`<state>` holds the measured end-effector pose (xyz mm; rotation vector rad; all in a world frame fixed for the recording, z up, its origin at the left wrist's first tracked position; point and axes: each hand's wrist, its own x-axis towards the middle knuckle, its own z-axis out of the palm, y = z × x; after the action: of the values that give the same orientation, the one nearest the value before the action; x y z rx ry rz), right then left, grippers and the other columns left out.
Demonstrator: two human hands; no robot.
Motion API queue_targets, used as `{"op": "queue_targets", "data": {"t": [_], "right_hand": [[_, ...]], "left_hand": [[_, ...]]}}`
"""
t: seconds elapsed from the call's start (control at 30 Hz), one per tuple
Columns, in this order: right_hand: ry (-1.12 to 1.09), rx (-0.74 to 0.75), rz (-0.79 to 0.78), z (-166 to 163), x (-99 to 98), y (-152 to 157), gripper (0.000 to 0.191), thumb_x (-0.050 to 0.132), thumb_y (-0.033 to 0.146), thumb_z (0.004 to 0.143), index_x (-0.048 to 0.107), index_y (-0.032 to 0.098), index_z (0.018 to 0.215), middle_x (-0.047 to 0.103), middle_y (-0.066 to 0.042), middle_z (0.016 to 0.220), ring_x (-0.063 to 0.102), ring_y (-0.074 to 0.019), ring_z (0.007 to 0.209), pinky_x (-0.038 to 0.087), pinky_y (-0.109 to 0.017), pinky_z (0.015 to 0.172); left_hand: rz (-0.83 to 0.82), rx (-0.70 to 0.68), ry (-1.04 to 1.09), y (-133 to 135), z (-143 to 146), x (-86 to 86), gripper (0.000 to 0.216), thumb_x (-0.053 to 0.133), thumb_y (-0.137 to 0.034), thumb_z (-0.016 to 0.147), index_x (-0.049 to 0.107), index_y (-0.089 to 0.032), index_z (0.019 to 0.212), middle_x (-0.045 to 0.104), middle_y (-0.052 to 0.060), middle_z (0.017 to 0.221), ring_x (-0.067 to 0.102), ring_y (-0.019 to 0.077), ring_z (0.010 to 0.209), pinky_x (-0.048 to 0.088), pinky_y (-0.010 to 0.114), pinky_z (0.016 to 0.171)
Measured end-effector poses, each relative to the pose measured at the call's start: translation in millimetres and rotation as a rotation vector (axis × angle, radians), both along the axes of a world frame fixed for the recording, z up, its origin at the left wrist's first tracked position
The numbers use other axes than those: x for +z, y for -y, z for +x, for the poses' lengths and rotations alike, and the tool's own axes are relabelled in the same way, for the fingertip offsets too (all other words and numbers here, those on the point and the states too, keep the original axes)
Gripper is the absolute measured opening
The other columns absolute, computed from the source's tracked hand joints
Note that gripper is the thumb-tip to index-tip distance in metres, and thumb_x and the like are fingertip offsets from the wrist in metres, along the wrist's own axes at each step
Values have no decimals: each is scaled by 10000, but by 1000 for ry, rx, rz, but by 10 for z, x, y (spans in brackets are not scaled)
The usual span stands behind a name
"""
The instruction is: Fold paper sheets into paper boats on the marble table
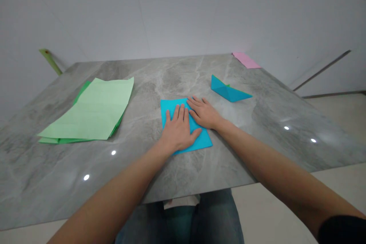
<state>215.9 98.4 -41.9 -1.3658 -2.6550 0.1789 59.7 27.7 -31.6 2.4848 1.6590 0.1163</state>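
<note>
A folded sheet of blue paper (203,143) lies flat on the grey marbled table in front of me. My left hand (178,129) rests flat on its middle with the fingers spread. Against the paper's right edge, near its far corner, my right hand (205,113) lies with its fingers stretched out. Both palms hide much of the sheet. Beyond my right hand sits a folded paper boat (231,93), blue outside with green showing along its upper edge.
To the left is a stack of light and darker green paper sheets (91,108). A pink paper (246,60) lies at the table's far right corner. The table (160,74) meets a pale wall (183,11) at the back. Its near edge is just above my legs.
</note>
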Motion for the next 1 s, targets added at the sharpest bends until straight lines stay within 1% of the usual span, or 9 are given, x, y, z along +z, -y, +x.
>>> {"op": "queue_targets", "data": {"t": [0.07, 0.13, 0.27, 0.4, 0.53, 0.67, 0.73, 0.83, 1.0], "right_hand": [[12, 35, 0, -18, 10, 31, 567, 263, 342, 996, 357, 83, 1491, 291, -112, 1582, 251, -308, 1463, 203, -577, 1161], [19, 24, 9, -42, 16, 50, 570, 266, 345, 996, 348, 81, 1495, 283, -115, 1584, 255, -314, 1461, 216, -583, 1154], [19, -31, 31, -66, 12, 66, 568, 264, 317, 997, 365, 34, 1479, 323, -149, 1565, 267, -323, 1455, 243, -548, 1159], [-6, -73, 35, -59, 5, 89, 550, 292, 304, 994, 414, 15, 1446, 361, -187, 1540, 311, -334, 1435, 267, -530, 1155], [-24, -83, 38, -60, 5, 126, 536, 300, 299, 997, 421, 30, 1445, 384, -189, 1527, 328, -333, 1427, 280, -538, 1150], [-14, -85, 33, -38, 5, 182, 531, 286, 267, 995, 416, 16, 1445, 370, -193, 1534, 325, -341, 1427, 283, -555, 1146], [-6, -73, 26, -8, 11, 235, 524, 291, 240, 988, 420, 10, 1441, 366, -200, 1534, 322, -339, 1429, 283, -559, 1146], [-5, -54, 7, 49, 27, 361, 508, 316, 216, 979, 428, 49, 1445, 386, -190, 1526, 323, -323, 1431, 291, -565, 1141], [5, -56, -3, 108, 72, 635, 510, 320, 196, 976, 410, 63, 1460, 390, -173, 1527, 329, -328, 1427, 307, -583, 1133]], "left_hand": [[7, 32, 9, 105, -15, -21, 902, 223, -699, 905, 223, -45, 1525, 114, 196, 1617, 13, 352, 1495, 38, 619, 1153], [4, 46, 17, 155, -29, -36, 910, 232, -719, 895, 212, -70, 1534, 103, 193, 1620, 9, 366, 1492, 26, 645, 1141], [-7, 39, 27, 110, -44, -36, 923, 250, -738, 885, 206, -89, 1540, 106, 189, 1619, 14, 384, 1487, 30, 685, 1119], [-6, 27, 31, 47, -51, -23, 811, 201, -655, 938, 224, -111, 1539, 112, 159, 1623, 50, 367, 1489, 49, 696, 1116], [5, 35, 17, 39, -59, -25, 679, 173, -523, 985, 244, -134, 1538, 121, 145, 1625, 65, 384, 1485, 62, 739, 1087], [22, 33, 17, 36, -63, -44, 636, 164, -472, 997, 257, -146, 1534, 133, 133, 1626, 65, 387, 1483, 68, 756, 1076], [23, 33, 18, 30, -60, -57, 635, 172, -479, 995, 251, -157, 1537, 130, 126, 1627, 73, 385, 1483, 76, 759, 1075], [34, 57, -1, 24, -47, -76, 629, 180, -481, 995, 251, -175, 1539, 132, 111, 1629, 81, 376, 1485, 88, 756, 1076], [72, 84, -25, 29, -34, -82, 580, 207, -480, 1000, 272, -265, 1536, 172, 85, 1624, 117, 388, 1478, 106, 775, 1056]]}}
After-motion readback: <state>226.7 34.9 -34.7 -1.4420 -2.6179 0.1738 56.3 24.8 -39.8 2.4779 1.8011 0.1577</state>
